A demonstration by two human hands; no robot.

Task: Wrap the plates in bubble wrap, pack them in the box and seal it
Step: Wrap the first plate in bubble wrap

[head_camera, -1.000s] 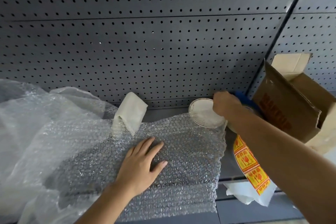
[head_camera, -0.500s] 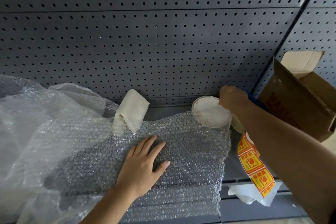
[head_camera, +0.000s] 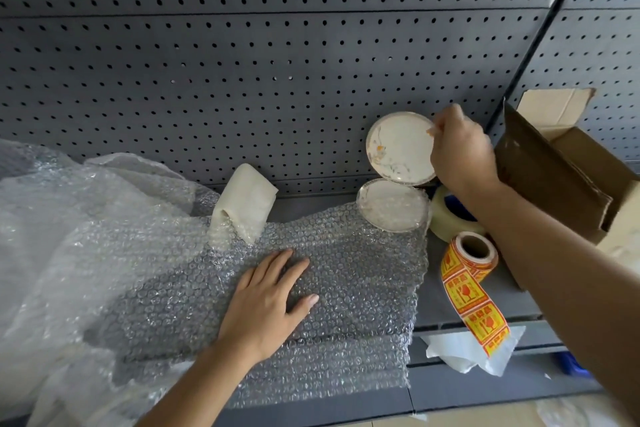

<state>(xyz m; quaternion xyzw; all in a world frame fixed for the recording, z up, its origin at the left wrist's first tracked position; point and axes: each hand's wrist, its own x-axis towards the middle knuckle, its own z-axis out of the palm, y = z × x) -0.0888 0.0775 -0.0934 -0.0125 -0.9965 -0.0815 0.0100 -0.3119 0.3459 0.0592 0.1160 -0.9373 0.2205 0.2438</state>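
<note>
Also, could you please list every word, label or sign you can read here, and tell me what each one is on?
On the sticker roll: what looks like a red glass sign in each yellow square, repeated along the strip; the small characters beside it are too blurred to read.
On the cardboard box: no print legible.
On the upper plate: orange decoration only, no words.
On the tape roll: no lettering visible.

Bare forearms [head_camera: 194,381], left hand [head_camera: 265,300], right hand [head_camera: 462,154]

Bubble wrap [head_camera: 346,270] spread on the shelf [head_camera: 460,302]; plate [head_camera: 393,206] at its far right corner, second plate [head_camera: 401,149] behind it — tape roll [head_camera: 446,222], label roll [head_camera: 476,250], then box [head_camera: 554,177] to the right.
</note>
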